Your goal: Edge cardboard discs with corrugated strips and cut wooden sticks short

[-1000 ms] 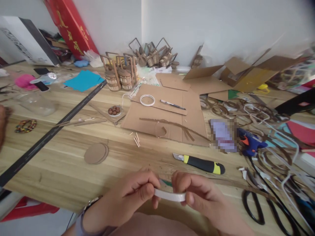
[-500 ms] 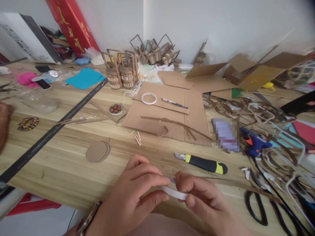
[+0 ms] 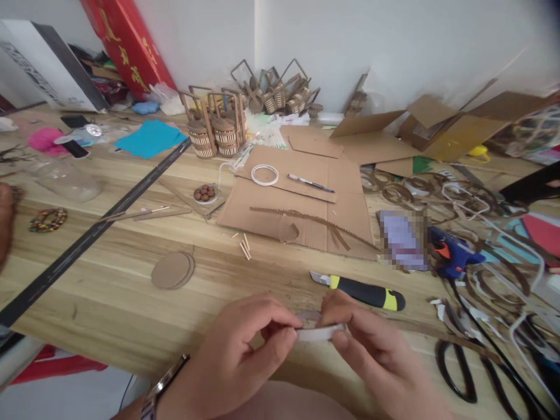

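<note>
My left hand [image 3: 245, 350] and my right hand [image 3: 371, 356] meet just above the near table edge. Between their pinched fingertips is a thin white ring-shaped strip [image 3: 318, 332], lying nearly flat, one side in each hand. A watch shows on my left wrist. A yellow-and-black utility knife [image 3: 361, 290] lies on the wooden table [image 3: 114, 291] just beyond my right hand. A stack of round cardboard discs [image 3: 172, 270] rests to the left of my hands.
A flat cardboard sheet [image 3: 301, 210] carries a white ring [image 3: 265, 174], a pen knife [image 3: 310, 184] and a toothed strip. A long black ruler [image 3: 91, 236] crosses the left side. Black scissors [image 3: 455, 364], a blue glue gun [image 3: 452, 256] and cardboard rings clutter the right. Small wooden baskets [image 3: 214, 125] stand at the back.
Both hands have shifted slightly right and away from me with the white strip. The strip has turned to lie flatter, and my left fingers have closed more tightly on its end.
</note>
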`<action>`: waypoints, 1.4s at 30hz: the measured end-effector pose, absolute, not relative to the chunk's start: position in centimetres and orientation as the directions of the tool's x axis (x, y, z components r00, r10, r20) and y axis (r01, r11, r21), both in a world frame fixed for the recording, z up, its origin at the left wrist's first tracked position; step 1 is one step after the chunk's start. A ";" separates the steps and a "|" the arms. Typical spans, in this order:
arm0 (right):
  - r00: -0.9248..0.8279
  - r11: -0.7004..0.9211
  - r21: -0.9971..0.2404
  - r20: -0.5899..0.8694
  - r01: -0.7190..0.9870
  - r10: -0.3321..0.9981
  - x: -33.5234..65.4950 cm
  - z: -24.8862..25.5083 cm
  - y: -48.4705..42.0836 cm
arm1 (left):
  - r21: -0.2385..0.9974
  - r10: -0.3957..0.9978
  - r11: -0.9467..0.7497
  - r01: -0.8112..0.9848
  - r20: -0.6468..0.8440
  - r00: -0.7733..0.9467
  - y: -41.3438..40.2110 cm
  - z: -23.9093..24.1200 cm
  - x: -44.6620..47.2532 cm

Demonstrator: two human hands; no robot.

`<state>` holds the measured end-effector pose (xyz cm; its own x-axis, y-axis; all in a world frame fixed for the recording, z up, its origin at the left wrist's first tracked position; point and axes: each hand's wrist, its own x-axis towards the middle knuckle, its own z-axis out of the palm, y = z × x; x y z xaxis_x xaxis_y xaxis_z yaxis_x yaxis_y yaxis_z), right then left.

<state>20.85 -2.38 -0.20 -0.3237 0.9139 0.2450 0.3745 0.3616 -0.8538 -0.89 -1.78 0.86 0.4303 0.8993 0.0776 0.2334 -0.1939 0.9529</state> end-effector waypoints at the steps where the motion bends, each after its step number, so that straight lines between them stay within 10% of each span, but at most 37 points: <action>1: -0.256 0.391 -0.801 0.304 0.453 0.918 20.7 -0.4 -2.4 | 0.976 0.911 -0.096 0.196 0.007 0.412 -1.9 0.7 -0.8; 6: -0.078 0.480 -0.472 0.648 0.739 0.757 19.4 -1.3 -2.9 | 0.969 0.903 0.222 -0.111 -0.161 0.398 -1.9 -0.4 0.3; 18: -0.113 0.488 -0.581 0.562 0.651 0.819 17.4 -1.4 -2.6 | 0.969 0.877 0.230 -0.092 -0.166 0.451 -1.8 -0.6 1.5; 28: 0.008 0.394 -0.663 0.517 0.637 0.856 17.8 -2.0 -2.6 | 0.911 0.893 -0.289 0.296 0.144 0.427 -1.3 -0.7 1.5; 42: -0.150 0.567 -0.511 0.644 0.646 0.751 18.6 -1.6 -3.4 | 0.745 0.876 -0.463 0.480 0.301 0.377 -1.5 -1.1 2.0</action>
